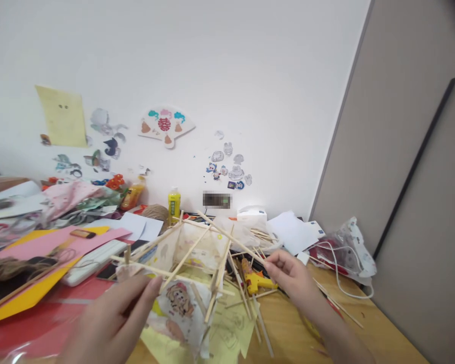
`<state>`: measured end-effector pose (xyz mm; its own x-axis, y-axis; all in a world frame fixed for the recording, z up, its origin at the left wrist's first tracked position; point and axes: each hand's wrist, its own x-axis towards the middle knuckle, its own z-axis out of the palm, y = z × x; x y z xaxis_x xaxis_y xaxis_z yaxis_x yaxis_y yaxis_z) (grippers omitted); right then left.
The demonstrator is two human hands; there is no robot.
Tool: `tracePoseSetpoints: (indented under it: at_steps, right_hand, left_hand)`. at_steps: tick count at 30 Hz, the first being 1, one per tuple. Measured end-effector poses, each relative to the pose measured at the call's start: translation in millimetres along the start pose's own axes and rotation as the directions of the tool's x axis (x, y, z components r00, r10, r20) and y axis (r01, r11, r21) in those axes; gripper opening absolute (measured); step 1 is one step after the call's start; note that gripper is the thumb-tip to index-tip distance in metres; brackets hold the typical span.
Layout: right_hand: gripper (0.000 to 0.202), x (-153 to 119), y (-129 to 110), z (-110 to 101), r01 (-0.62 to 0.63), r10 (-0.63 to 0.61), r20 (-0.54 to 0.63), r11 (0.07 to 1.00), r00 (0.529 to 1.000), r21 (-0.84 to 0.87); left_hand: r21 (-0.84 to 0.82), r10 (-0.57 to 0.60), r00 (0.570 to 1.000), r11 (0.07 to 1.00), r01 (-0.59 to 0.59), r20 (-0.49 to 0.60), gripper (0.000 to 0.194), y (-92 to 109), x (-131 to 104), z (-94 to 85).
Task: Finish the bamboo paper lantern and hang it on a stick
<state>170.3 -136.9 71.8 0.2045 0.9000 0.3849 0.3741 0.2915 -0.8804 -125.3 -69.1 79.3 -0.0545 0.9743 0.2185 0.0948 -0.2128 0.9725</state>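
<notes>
A box-like frame of thin wooden sticks with drawn paper panels (180, 303) stands at the middle of the table. My left hand (116, 316) is at its front left corner, with thumb and fingers closed at the end of a stick (187, 255) that slants across the open top. My right hand (288, 273), to the right of the frame, pinches the near end of another stick (233, 239), which reaches up and left over the back of the frame. Yellow paper with pencil drawings (229, 323) lies beneath the frame.
A yellow glue gun (256, 282) and loose sticks (263, 326) lie right of the frame. Coloured paper (60, 205) and a white box-like object (94, 263) are at left. Behind stand a yellow bottle (174, 203) and twine (155, 213); a plastic bag (349, 253) is at right.
</notes>
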Motion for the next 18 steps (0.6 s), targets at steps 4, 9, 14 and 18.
tracePoseSetpoints:
  at_steps: [4,9,14,18]
  right_hand:
    - [0.04,-13,-6,18,-0.022,0.019,0.045,0.998,0.999,0.064]
    - [0.044,-33,-17,39,-0.058,0.029,0.16,0.982,0.987,0.179]
    - [0.046,-59,-21,58,-0.044,0.008,0.208,0.984,0.978,0.171]
    - [0.048,-74,-21,65,-0.104,0.054,0.214,0.967,0.975,0.232]
  left_hand:
    - [0.46,0.4,0.916,0.814,-0.354,-0.004,0.022,9,-12,3.9]
    - [0.407,0.612,0.78,0.684,-0.606,0.131,0.024,20,-40,18.4]
    - [0.004,0.37,0.816,0.91,-0.415,0.444,0.036,32,-66,46.3]
    - [-0.121,0.202,0.817,0.979,-0.163,0.54,0.039,22,-72,49.7]
